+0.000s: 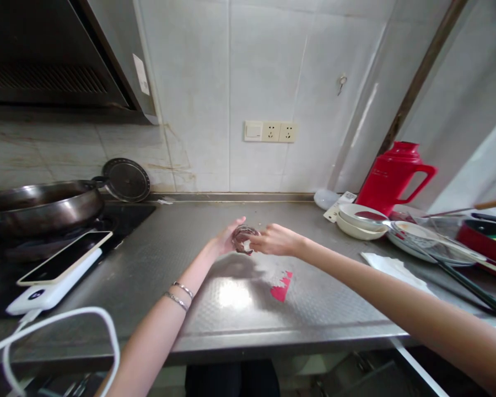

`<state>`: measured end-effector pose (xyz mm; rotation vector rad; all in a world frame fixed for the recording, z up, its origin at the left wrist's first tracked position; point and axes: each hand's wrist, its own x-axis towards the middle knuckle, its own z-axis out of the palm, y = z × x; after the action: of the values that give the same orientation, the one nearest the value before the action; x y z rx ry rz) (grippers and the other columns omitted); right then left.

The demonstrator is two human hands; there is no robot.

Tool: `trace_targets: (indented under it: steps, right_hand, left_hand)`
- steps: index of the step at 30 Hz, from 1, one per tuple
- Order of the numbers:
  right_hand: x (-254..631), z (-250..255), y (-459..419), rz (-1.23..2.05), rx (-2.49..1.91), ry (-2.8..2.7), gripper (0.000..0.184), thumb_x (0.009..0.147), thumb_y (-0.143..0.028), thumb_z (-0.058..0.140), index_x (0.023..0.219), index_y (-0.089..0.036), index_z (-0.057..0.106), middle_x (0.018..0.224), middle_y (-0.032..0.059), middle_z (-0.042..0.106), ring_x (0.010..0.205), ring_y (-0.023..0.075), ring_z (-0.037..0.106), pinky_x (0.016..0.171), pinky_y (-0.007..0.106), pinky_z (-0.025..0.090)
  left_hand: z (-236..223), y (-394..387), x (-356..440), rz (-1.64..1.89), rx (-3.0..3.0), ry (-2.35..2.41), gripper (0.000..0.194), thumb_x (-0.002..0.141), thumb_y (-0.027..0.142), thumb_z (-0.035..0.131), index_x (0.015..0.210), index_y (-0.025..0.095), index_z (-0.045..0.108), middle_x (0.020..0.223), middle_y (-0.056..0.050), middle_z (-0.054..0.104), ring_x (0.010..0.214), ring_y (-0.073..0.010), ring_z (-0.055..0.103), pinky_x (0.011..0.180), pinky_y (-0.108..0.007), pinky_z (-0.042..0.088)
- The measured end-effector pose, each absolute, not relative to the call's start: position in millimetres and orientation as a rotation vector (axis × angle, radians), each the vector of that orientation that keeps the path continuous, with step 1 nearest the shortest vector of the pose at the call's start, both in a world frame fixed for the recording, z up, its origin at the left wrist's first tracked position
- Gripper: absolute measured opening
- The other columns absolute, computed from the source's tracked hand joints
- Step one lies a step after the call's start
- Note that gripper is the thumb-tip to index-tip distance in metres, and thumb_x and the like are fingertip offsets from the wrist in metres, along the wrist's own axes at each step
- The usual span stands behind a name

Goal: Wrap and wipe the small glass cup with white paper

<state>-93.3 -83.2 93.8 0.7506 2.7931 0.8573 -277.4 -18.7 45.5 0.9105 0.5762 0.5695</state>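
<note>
Above the middle of a steel counter [248, 298], both my hands meet around a small clear glass cup [243, 239]. My left hand [225, 238] cups it from the left with the fingers curled round it. My right hand [275, 240] pinches its right side, fingers pressed on the rim. What is inside the cup is too small to make out. Two thin bracelets sit on my left wrist.
A wok [37, 207] stands on the stove at left, a phone on a power bank [60, 270] with a white cable by it. Stacked bowls [361, 220], plates, chopsticks and a red thermos jug [392, 176] crowd the right. A red scrap [281, 286] and a tissue [392, 267] lie on the counter.
</note>
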Motion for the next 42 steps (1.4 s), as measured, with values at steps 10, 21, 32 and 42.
trace_targets:
  steps: [10,21,32,42]
  right_hand:
    - [-110.6,84.5,-96.7,0.75,1.419,2.645,0.038,0.093,-0.007,0.031,0.124,-0.02,0.048,0.124,0.0125,0.055,0.089,0.0196,0.062,0.06,0.026,0.046]
    - [-157.1,32.1,-103.9,0.151,2.171,2.943,0.047,0.084,-0.014,0.042,0.127,-0.028,0.051,0.125,0.0062,0.055,0.08,0.0156,0.064,0.067,0.025,0.05]
    - [-135.4,22.1,-79.7,0.204,2.053,3.283,0.023,0.092,-0.022,0.044,0.105,-0.024,0.063,0.102,0.0041,0.064,0.082,0.0146,0.061,0.066,0.022,0.045]
    - [-90.7,78.5,-83.4,0.792,0.862,2.886,0.029,0.097,-0.015,0.033,0.105,-0.019,0.061,0.106,0.007,0.064,0.067,0.0095,0.058,0.054,0.024,0.032]
  left_hand:
    - [47.5,-20.0,-264.8,1.063,0.867,0.503,0.037,0.078,0.039,0.054,0.088,0.008,0.072,0.074,-0.01,0.072,0.057,-0.0151,0.061,0.046,-0.021,0.039]
    - [43.0,-33.7,-254.9,1.172,0.658,0.369,0.039,0.078,0.045,0.053,0.082,0.01,0.069,0.071,-0.009,0.07,0.064,-0.0194,0.065,0.064,-0.029,0.049]
    - [39.1,-33.4,-248.0,1.066,0.689,0.304,0.043,0.08,0.049,0.051,0.094,0.012,0.067,0.089,-0.012,0.071,0.08,-0.0254,0.067,0.07,-0.033,0.049]
    - [43.6,-7.7,-288.5,0.611,0.989,0.438,0.072,0.08,0.067,0.04,0.115,0.008,0.062,0.102,-0.019,0.069,0.071,-0.0218,0.065,0.052,-0.025,0.041]
